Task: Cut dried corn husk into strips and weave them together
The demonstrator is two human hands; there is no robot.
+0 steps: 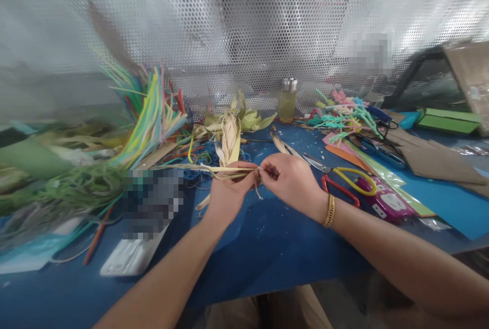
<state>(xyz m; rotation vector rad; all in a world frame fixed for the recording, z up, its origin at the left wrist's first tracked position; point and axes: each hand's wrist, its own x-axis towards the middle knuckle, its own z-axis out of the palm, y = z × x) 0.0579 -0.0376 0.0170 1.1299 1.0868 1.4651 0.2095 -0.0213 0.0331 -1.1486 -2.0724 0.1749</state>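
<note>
My left hand (228,192) is closed around a bundle of pale dried husk strips (229,146) that fan upward from my fist, with a long thin strip trailing left. My right hand (292,180) pinches the end of a thin strip or thread right beside the left fist, fingers pressed together. A gold bracelet (329,210) sits on my right wrist. Both hands hover just above the blue table (267,247).
Scissors with red and yellow handles (342,179) lie right of my hands. Coloured strips (153,115) pile at the left, more husks (244,115) and a small bottle (288,100) behind. Cardboard sheets (435,161), a pink packet (385,199) and a perforated metal screen (244,28).
</note>
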